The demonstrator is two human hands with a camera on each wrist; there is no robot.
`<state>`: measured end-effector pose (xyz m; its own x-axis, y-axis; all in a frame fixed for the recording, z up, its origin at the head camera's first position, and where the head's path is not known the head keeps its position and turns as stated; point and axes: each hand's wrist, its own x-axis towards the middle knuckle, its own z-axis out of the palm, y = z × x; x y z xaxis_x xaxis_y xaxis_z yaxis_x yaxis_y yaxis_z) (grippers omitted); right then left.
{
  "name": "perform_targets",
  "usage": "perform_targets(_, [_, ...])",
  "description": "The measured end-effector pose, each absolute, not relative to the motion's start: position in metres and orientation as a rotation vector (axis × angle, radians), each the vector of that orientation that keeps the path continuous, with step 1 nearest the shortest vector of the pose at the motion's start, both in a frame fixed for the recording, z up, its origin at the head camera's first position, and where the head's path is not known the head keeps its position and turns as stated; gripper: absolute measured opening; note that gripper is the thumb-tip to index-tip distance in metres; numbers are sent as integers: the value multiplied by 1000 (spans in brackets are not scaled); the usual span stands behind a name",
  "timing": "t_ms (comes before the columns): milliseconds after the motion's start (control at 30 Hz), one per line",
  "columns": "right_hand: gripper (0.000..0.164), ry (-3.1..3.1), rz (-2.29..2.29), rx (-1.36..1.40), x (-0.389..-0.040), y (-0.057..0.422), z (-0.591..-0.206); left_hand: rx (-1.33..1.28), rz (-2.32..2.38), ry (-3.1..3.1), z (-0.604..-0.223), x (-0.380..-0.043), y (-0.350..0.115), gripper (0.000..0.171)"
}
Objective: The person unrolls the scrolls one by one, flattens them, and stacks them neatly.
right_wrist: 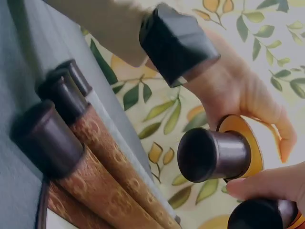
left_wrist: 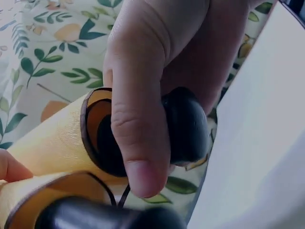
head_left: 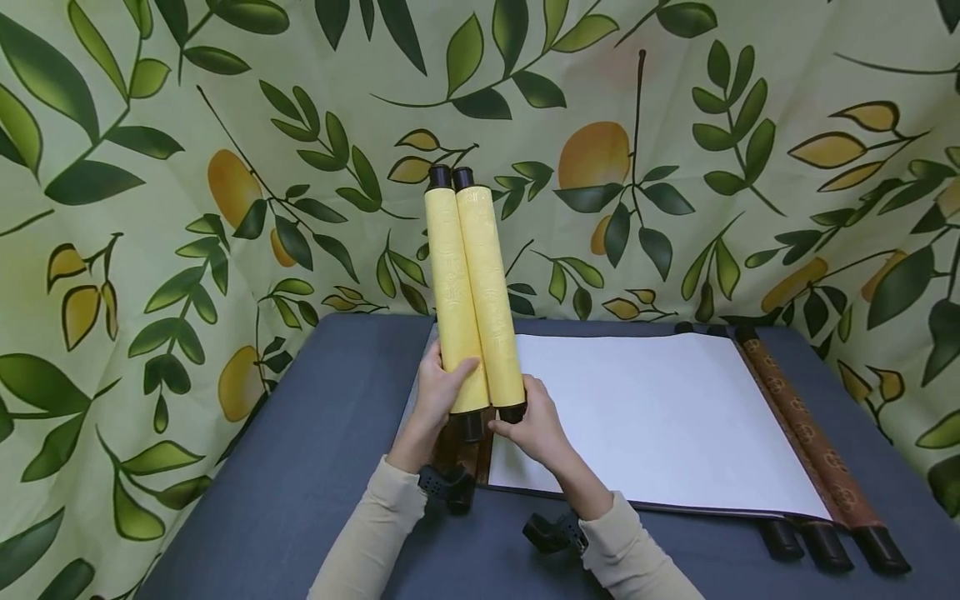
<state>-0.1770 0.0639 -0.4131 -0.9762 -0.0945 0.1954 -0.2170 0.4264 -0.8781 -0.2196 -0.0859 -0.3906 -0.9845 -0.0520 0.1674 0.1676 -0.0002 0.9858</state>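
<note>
A yellow scroll, wound into two side-by-side rolls with black end knobs, is held tilted up above the table. My left hand grips the lower part of the left roll, its thumb lying across the yellow face. My right hand holds the bottom end of the right roll. In the left wrist view the right thumb crosses the base of a black knob. The right wrist view shows the left hand around the roll behind another black knob. The fingers behind the rolls are hidden in the head view.
A blank white sheet lies spread on the dark blue table. Brown patterned rollers with black ends lie along its right edge, and brown rollers at its left edge under my hands. A leaf-patterned cloth hangs behind.
</note>
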Motion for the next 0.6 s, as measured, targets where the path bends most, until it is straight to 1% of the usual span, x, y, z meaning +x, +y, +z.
perform_targets(67, [57, -2548, 1616, 281, -178, 70, -413, -166, -2133, -2115, -391, -221, -79, 52])
perform_targets(200, [56, -2532, 1670, 274, -180, 80, -414, -229, -2191, -2120, -391, -224, -63, 58])
perform_targets(267, [63, -2524, 1641, 281, -182, 85, -416, -245, -2204, -2109, -392, -227, -55, 60])
perform_targets(433, [90, -2449, 1629, 365, -189, 94, -424, -317, -2190, -2054, -392, -234, -38, 63])
perform_targets(500, [94, -2405, 1685, 402, -191, 98, -426, -333, -2178, -2052, -391, -236, -33, 65])
perform_targets(600, [96, -2351, 1823, 461, -194, 102, -427, -328, -2166, -2048, -390, -238, -30, 68])
